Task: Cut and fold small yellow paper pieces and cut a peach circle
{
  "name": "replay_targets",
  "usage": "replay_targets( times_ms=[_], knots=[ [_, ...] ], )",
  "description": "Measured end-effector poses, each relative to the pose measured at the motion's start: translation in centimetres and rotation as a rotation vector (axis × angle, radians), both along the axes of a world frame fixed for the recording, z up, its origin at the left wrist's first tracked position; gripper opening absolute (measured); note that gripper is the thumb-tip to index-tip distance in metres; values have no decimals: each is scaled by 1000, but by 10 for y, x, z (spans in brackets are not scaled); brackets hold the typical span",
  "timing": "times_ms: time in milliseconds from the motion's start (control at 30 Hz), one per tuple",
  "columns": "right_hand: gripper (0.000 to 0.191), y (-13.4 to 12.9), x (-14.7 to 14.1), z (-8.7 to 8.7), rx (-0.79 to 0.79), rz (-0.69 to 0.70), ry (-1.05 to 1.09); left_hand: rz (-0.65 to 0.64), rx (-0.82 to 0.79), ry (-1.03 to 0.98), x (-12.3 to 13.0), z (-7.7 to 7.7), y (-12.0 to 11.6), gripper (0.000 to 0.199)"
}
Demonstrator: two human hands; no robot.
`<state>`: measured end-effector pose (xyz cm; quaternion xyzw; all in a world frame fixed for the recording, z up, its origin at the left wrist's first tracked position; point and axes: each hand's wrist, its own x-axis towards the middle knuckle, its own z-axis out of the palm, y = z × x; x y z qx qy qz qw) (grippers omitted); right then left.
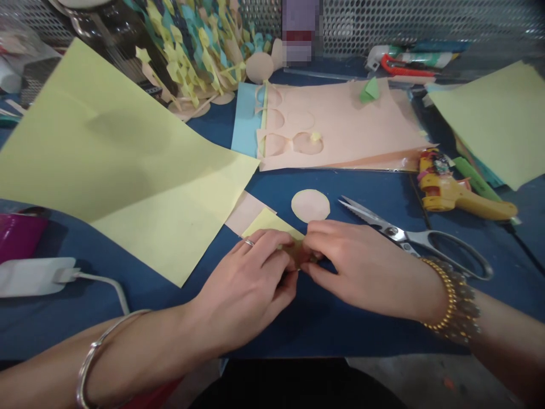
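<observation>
Both my hands meet over the blue tabletop on a small piece of yellow paper. My left hand has its fingers curled and pinched on the paper's near side. From the right, my right hand pinches the same paper with thumb and fingertips. The part between the fingertips is mostly covered, so its shape there is hidden. Under the yellow piece sticks out a pale pink paper strip. A pale paper circle lies just beyond my right fingers. Metal scissors, blades parted, rest beside my right hand.
A large yellow sheet spreads at left, above a white charger with cable. Behind are cut pink sheets and paper-star decorations. A yellow glue gun and more yellow sheets lie right.
</observation>
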<state>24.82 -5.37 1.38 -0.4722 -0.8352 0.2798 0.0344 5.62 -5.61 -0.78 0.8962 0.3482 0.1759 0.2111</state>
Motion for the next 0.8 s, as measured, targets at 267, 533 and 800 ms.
replay_targets(
  times_ms=[267,533,800],
  knots=[
    [15,2,3,2,-27,28,-12,-40,4,23,-4,1,1,12],
    [9,5,2,1,-60,14,2,-293,283,52,-14,-4,2,22],
    [12,3,3,1,-53,28,16,-293,349,5,-15,-5,0,17]
  ],
)
